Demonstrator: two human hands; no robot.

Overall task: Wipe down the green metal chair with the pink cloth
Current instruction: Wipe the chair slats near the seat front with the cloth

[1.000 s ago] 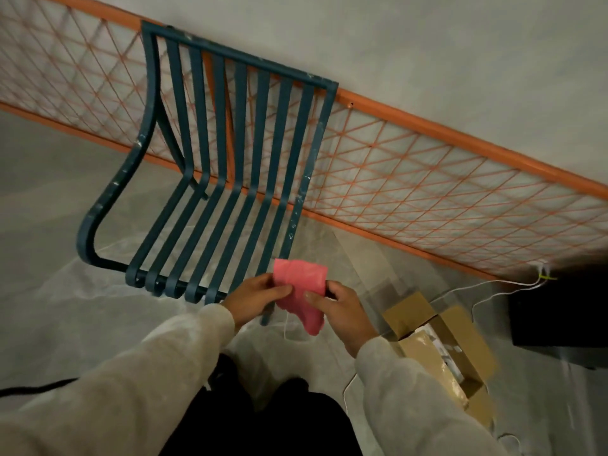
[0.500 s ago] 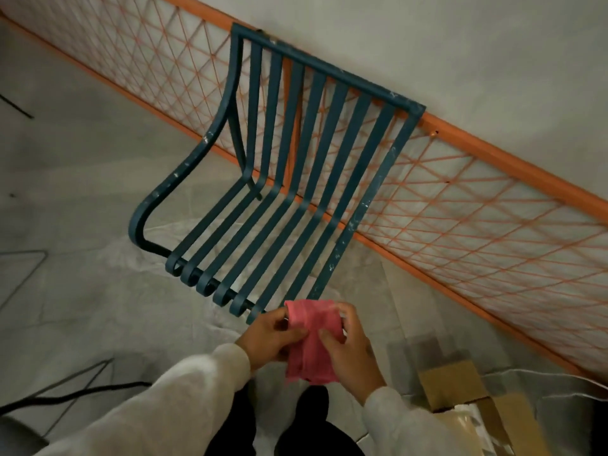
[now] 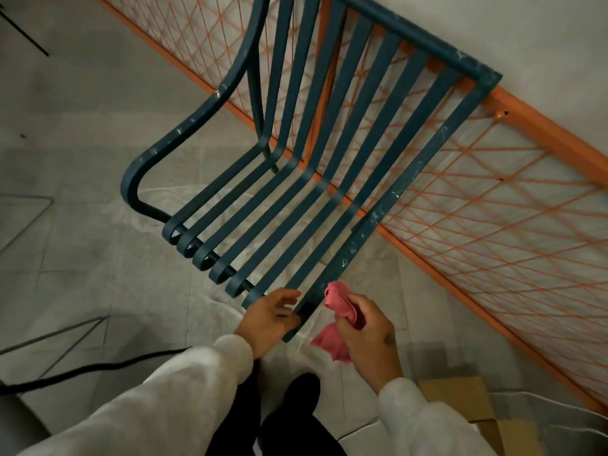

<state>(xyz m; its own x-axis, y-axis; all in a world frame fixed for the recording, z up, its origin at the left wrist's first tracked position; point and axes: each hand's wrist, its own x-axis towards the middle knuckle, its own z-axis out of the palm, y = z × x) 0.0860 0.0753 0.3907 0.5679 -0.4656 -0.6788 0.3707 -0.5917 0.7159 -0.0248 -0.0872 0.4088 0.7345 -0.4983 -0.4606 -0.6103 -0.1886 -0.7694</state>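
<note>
The green metal chair [image 3: 316, 179] fills the middle of the view, its slatted seat and back running from my hands up toward the wall. White scuff marks dot its side rails. My right hand [image 3: 365, 330] is closed around the bunched pink cloth [image 3: 339, 307], just right of the seat's front right corner. My left hand [image 3: 268, 315] has its fingers spread and rests against the front end of the right rail, holding nothing.
An orange mesh fence [image 3: 477, 209] leans along the grey wall behind the chair. A black cable [image 3: 82, 370] crosses the tiled floor at the left. A cardboard box [image 3: 467, 409] sits at the lower right, beside my dark trouser legs [image 3: 283, 419].
My left hand has let go of the pink cloth and moved onto the chair's front rail. The right hand now holds the cloth alone, bunched up. The view has closed in on the chair.
</note>
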